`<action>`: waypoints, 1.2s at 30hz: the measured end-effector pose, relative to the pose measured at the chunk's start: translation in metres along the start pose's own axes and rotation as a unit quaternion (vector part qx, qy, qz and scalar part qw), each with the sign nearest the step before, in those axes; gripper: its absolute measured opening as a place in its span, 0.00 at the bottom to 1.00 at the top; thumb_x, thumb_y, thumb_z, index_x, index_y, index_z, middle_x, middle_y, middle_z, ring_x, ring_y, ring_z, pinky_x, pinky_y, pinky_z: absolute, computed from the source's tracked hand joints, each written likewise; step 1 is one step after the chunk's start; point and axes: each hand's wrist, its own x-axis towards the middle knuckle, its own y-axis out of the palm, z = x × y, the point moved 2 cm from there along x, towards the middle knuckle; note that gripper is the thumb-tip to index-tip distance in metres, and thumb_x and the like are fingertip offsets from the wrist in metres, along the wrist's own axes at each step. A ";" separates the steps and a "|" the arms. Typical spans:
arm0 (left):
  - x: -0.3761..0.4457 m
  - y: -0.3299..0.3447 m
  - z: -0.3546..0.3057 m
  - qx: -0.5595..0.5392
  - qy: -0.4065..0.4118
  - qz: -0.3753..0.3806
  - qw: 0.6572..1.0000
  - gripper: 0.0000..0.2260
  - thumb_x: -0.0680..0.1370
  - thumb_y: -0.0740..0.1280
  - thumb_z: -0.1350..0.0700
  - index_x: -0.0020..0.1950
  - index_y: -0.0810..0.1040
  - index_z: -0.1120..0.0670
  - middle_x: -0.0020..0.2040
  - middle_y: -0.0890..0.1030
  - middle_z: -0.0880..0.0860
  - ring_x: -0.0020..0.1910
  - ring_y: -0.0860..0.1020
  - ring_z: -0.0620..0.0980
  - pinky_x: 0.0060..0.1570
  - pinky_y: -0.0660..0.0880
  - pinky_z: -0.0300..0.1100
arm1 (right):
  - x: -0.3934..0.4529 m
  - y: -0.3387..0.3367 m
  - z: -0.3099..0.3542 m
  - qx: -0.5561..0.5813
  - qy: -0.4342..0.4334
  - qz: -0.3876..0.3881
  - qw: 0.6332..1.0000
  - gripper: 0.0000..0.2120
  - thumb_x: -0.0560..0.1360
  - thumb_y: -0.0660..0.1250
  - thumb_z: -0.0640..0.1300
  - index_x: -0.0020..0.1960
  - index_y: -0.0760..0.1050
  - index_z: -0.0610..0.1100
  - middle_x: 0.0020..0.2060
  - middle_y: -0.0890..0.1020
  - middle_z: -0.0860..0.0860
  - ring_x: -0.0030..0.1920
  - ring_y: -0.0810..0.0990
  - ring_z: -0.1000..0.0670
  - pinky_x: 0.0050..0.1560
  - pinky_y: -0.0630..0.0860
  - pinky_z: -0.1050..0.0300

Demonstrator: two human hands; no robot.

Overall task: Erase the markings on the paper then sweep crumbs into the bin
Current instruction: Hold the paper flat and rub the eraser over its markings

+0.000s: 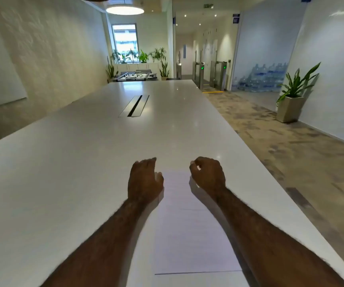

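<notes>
A white sheet of paper (pixel 189 235) lies flat on the long white tabletop (pixel 74 162), its near edge close to the person and its far end reaching up between the two hands; both bare forearms run along its long sides, the left one covering part of the left margin; faint lines show on the sheet, too pale to read.

The left hand (pixel 144 181) sits palm down at the paper's far left corner, fingers stretched forward and loosely bent at the tips, the thumb spread toward the sheet; its grip is wide and holds nothing; whether the palm presses the paper or only hovers just above it cannot be told.

The right hand (pixel 208 175) hangs beside the paper's far right corner, raised a little off the tabletop with a shadow beneath it; its fingers are curled inward, thumb and forefinger tips meeting in a narrow pinch; whether something small sits inside that grip cannot be told.

Farther along the tabletop a dark cable slot (pixel 135 105) with metal flaps sits in the middle; to the right, on the carpeted floor, a square planter (pixel 290 108) holds a leafy green plant; more potted plants (pixel 144 55) stand under the far window.
</notes>
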 end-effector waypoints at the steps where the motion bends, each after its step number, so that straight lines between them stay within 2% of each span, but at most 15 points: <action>1: -0.003 0.003 0.001 -0.019 -0.010 0.017 1.000 0.25 0.74 0.61 0.50 0.67 0.75 0.60 0.61 0.80 0.58 0.62 0.76 0.58 0.71 0.63 0.52 | -0.002 0.001 -0.001 0.005 0.009 0.010 1.000 0.11 0.75 0.64 0.49 0.43 0.82 0.45 0.43 0.85 0.49 0.48 0.81 0.45 0.46 0.74 0.56; 4: -0.010 0.007 0.000 -0.069 -0.060 0.069 0.993 0.27 0.74 0.59 0.45 0.70 0.73 0.56 0.65 0.78 0.56 0.66 0.74 0.55 0.71 0.64 0.49 | -0.011 0.007 -0.007 -0.003 0.033 0.018 0.999 0.12 0.75 0.64 0.48 0.41 0.82 0.44 0.43 0.85 0.49 0.46 0.81 0.45 0.45 0.76 0.55; 7: -0.011 0.021 0.007 -0.201 -0.132 0.147 0.960 0.32 0.72 0.61 0.39 0.73 0.70 0.53 0.70 0.73 0.54 0.70 0.71 0.53 0.69 0.68 0.51 | -0.018 0.016 -0.018 -0.004 0.036 0.035 0.999 0.13 0.74 0.63 0.48 0.37 0.80 0.43 0.34 0.84 0.48 0.38 0.81 0.46 0.39 0.76 0.56; 9: -0.013 0.030 0.011 -0.253 -0.142 0.174 0.941 0.38 0.69 0.63 0.34 0.75 0.66 0.53 0.74 0.68 0.53 0.73 0.68 0.52 0.70 0.67 0.52 | -0.018 0.018 -0.023 0.016 0.041 0.034 0.998 0.13 0.74 0.63 0.47 0.34 0.79 0.44 0.31 0.82 0.50 0.34 0.80 0.49 0.37 0.75 0.57; 12: -0.004 0.037 0.015 -0.223 -0.117 0.214 0.944 0.43 0.68 0.63 0.34 0.78 0.60 0.54 0.77 0.64 0.53 0.76 0.63 0.50 0.72 0.63 0.51 | -0.015 0.020 -0.025 0.037 0.050 0.039 0.997 0.13 0.74 0.64 0.47 0.34 0.79 0.44 0.28 0.81 0.52 0.32 0.79 0.52 0.37 0.77 0.56; 14: 0.008 0.039 0.015 -0.192 -0.117 0.229 0.947 0.42 0.69 0.65 0.36 0.78 0.60 0.53 0.75 0.67 0.53 0.74 0.66 0.50 0.71 0.65 0.49 | -0.014 0.021 -0.026 0.038 0.043 0.044 0.997 0.12 0.73 0.63 0.47 0.34 0.79 0.44 0.27 0.80 0.53 0.33 0.79 0.52 0.38 0.77 0.56; 16: 0.021 0.038 0.013 -0.135 -0.109 0.228 0.958 0.44 0.65 0.63 0.32 0.76 0.64 0.53 0.71 0.72 0.54 0.70 0.69 0.52 0.69 0.67 0.46 | -0.015 0.021 -0.027 0.032 0.029 0.047 0.998 0.13 0.74 0.63 0.46 0.33 0.79 0.44 0.27 0.79 0.53 0.32 0.78 0.52 0.37 0.77 0.56; 19: 0.042 0.034 0.008 -0.092 -0.104 0.229 0.963 0.43 0.60 0.62 0.30 0.70 0.73 0.53 0.64 0.77 0.53 0.66 0.74 0.53 0.64 0.71 0.46 | -0.014 0.021 -0.027 0.022 0.020 0.045 0.999 0.12 0.74 0.63 0.46 0.34 0.79 0.43 0.28 0.80 0.52 0.32 0.78 0.53 0.38 0.76 0.57; 21: 0.054 0.033 0.007 -0.035 -0.091 0.279 0.955 0.37 0.60 0.62 0.31 0.63 0.78 0.49 0.61 0.78 0.51 0.64 0.74 0.52 0.61 0.71 0.46 | -0.013 0.022 -0.027 0.016 0.019 0.042 0.999 0.12 0.73 0.64 0.46 0.35 0.80 0.44 0.29 0.81 0.52 0.32 0.78 0.53 0.38 0.76 0.58; 23: 0.063 0.035 0.007 0.020 -0.078 0.317 0.945 0.34 0.60 0.62 0.27 0.57 0.79 0.46 0.58 0.80 0.48 0.61 0.75 0.52 0.56 0.71 0.46 | -0.013 0.023 -0.027 0.012 0.018 0.042 0.999 0.12 0.73 0.64 0.46 0.35 0.80 0.44 0.30 0.81 0.53 0.33 0.78 0.53 0.38 0.76 0.57; 27: 0.076 0.040 -0.001 0.067 -0.057 0.366 0.927 0.32 0.67 0.63 0.25 0.49 0.83 0.52 0.50 0.83 0.49 0.53 0.77 0.52 0.50 0.68 0.45 | -0.013 0.025 -0.029 0.001 0.014 0.042 0.999 0.11 0.74 0.64 0.47 0.35 0.79 0.44 0.31 0.81 0.51 0.35 0.78 0.51 0.39 0.76 0.56; 29: 0.079 0.038 -0.006 0.080 -0.050 0.367 0.925 0.32 0.68 0.64 0.26 0.52 0.82 0.53 0.52 0.83 0.49 0.55 0.76 0.53 0.51 0.66 0.45 | -0.014 0.025 -0.029 0.001 0.015 0.041 0.999 0.12 0.74 0.64 0.47 0.35 0.79 0.44 0.30 0.81 0.51 0.34 0.77 0.52 0.38 0.76 0.56; 31: 0.080 0.040 -0.004 0.071 -0.057 0.373 0.923 0.35 0.66 0.65 0.26 0.59 0.78 0.52 0.60 0.80 0.49 0.61 0.75 0.52 0.55 0.65 0.45 | -0.014 0.025 -0.028 0.001 0.014 0.038 0.999 0.12 0.74 0.64 0.47 0.35 0.79 0.44 0.30 0.80 0.52 0.33 0.77 0.52 0.37 0.75 0.57; 34: 0.077 0.044 -0.003 0.042 -0.079 0.377 0.922 0.51 0.53 0.61 0.18 0.66 0.74 0.49 0.67 0.75 0.49 0.66 0.71 0.53 0.60 0.67 0.48 | -0.014 0.024 -0.027 -0.003 0.010 0.035 0.999 0.12 0.74 0.64 0.47 0.35 0.79 0.44 0.30 0.80 0.52 0.32 0.76 0.53 0.35 0.73 0.58; 36: 0.078 0.044 -0.005 0.043 -0.083 0.388 0.917 0.54 0.52 0.59 0.16 0.68 0.72 0.49 0.70 0.73 0.49 0.68 0.70 0.54 0.63 0.67 0.50 | -0.014 0.024 -0.027 -0.002 0.007 0.035 0.999 0.12 0.74 0.64 0.46 0.35 0.78 0.44 0.30 0.80 0.52 0.32 0.75 0.54 0.34 0.70 0.60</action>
